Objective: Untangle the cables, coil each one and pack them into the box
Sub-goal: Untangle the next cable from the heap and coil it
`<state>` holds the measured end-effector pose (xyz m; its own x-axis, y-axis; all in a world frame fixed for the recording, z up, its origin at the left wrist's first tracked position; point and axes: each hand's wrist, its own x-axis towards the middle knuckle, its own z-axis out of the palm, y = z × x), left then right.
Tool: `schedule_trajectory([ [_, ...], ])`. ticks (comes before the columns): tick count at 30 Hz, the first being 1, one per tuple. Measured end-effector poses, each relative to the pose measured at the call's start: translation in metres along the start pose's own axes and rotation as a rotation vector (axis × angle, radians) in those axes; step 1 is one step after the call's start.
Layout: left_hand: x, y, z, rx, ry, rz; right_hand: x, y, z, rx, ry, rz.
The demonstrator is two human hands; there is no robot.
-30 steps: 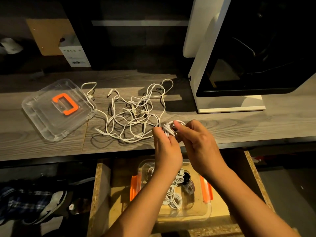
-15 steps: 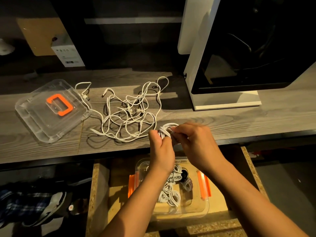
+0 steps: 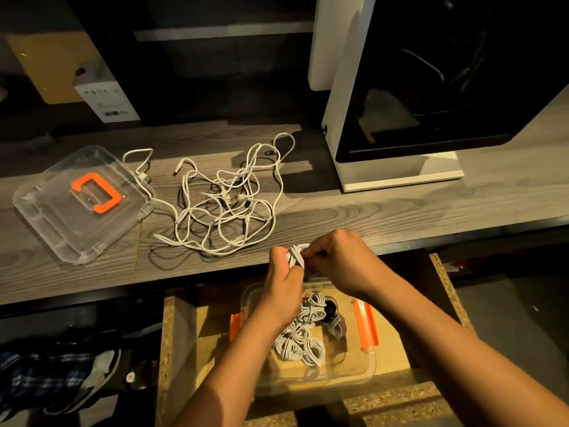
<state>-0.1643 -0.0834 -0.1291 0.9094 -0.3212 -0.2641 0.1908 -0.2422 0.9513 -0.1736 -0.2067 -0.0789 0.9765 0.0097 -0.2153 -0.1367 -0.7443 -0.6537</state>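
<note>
Item: white cable coil (image 3: 296, 253) is held at the desk (image 3: 400, 211) edge, above the clear box (image 3: 370, 363) | Fingers: left hand (image 3: 284, 272) clamped round the coil, right hand (image 3: 341, 260) pinching its loops | Advice: the end should be wrapped snugly before release.

Both hands, left hand (image 3: 284, 272) and right hand (image 3: 341, 260), pinch a coiled white cable (image 3: 296, 254) above the box (image 3: 368, 365)

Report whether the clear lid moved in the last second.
No. The lid still lies with its corner at the same seam in the desk, beside the tangled cables; only the camera shifted.
</note>
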Motion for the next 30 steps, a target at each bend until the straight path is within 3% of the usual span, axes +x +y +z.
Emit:
schedule_trajectory([
  [3, 0.003, -0.005, -0.003, -0.057, -0.048, -0.062, 0.001, 0.004, -0.004, 0.086, -0.045, 0.076],
  [7, 0.001, -0.009, -0.005, 0.026, 0.018, -0.016, 0.002, 0.000, -0.002, 0.208, -0.014, 0.142],
  [10, -0.001, -0.007, -0.006, -0.055, 0.079, 0.043, 0.001, -0.003, -0.003, 0.564, 0.109, 0.254],
  [13, -0.003, 0.001, -0.006, -0.185, 0.071, 0.076, -0.001, -0.001, -0.003, 0.899, -0.059, 0.333],
  [15, -0.002, 0.005, -0.007, -0.237, 0.062, 0.073, -0.002, -0.003, 0.001, 0.927, -0.116, 0.262],
  [18, -0.003, 0.006, -0.009, -0.320, 0.076, 0.036, -0.003, -0.005, 0.013, 0.928, -0.019, 0.232],
  [23, -0.002, 0.003, -0.014, -0.384, 0.018, -0.028, -0.007, -0.001, 0.020, 1.035, 0.046, 0.262],
  [30, -0.004, -0.001, -0.024, -0.385, -0.049, -0.109, -0.008, 0.001, 0.031, 1.260, -0.011, 0.356],
])
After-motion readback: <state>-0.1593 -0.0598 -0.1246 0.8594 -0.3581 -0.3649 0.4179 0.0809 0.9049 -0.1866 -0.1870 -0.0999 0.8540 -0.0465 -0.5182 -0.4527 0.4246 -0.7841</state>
